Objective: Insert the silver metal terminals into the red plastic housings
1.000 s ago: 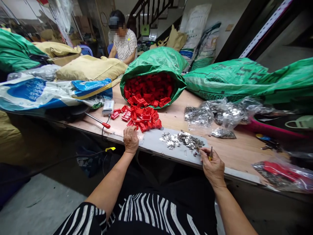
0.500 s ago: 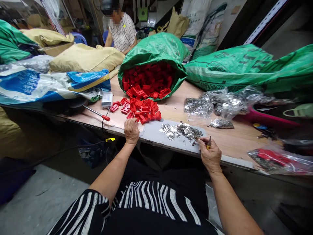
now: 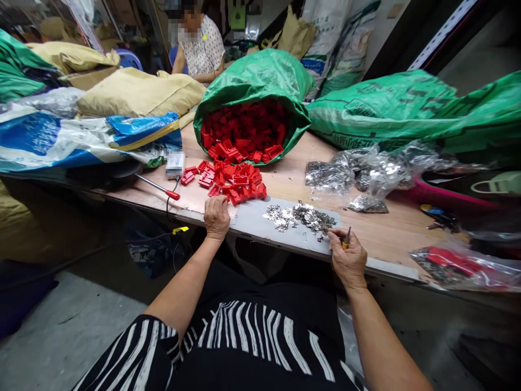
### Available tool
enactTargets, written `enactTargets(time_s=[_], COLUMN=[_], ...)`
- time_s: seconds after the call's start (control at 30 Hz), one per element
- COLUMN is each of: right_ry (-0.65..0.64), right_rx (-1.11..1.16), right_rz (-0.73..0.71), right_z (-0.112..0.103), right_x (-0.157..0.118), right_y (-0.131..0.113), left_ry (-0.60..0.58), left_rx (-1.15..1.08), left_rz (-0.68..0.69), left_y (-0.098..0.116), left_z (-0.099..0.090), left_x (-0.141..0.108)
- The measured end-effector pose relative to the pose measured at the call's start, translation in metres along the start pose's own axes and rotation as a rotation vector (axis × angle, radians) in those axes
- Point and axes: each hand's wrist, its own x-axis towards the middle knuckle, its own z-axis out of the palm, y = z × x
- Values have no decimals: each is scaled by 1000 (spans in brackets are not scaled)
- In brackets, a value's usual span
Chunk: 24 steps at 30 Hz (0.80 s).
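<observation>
My left hand [image 3: 217, 218] is at the table's front edge, just below a heap of red plastic parts [image 3: 240, 182]. Its fingers are curled together, and whatever they may pinch is hidden. My right hand [image 3: 349, 257] is closed around a small tool with a yellow handle [image 3: 345, 244], perhaps a screwdriver, its thin end pointing up. The thumb and forefinger of that hand meet at the right end of a pile of small dark metal pieces [image 3: 313, 218]. Shiny flat metal pieces [image 3: 280, 217] lie left of that pile, on a grey sheet [image 3: 254, 217].
A green sack [image 3: 260, 73] full of red parts lies open behind the heap. Clear bags of metal pieces [image 3: 331, 176] are at the right. A red-handled rod [image 3: 173, 194] lies left. Across the table sits a person [image 3: 205, 46].
The whole view has shifted slightly. Both hands keep nearly the same places and grips beside the red parts and metal pieces.
</observation>
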Motion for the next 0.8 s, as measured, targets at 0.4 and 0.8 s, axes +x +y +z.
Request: enactTargets(time_s=[0.4,0.8], right_ry=[-1,-43], right_rx=[-2,14], right_rz=[-5,-26], right_z=[0,-5], right_x=[-1,-1], right_y=[5,3], left_ry=[-22,9], left_rx=[-17,-122], left_rz=[31,36], left_y=[0,14], left_z=[0,-9], left_x=[-2,-1])
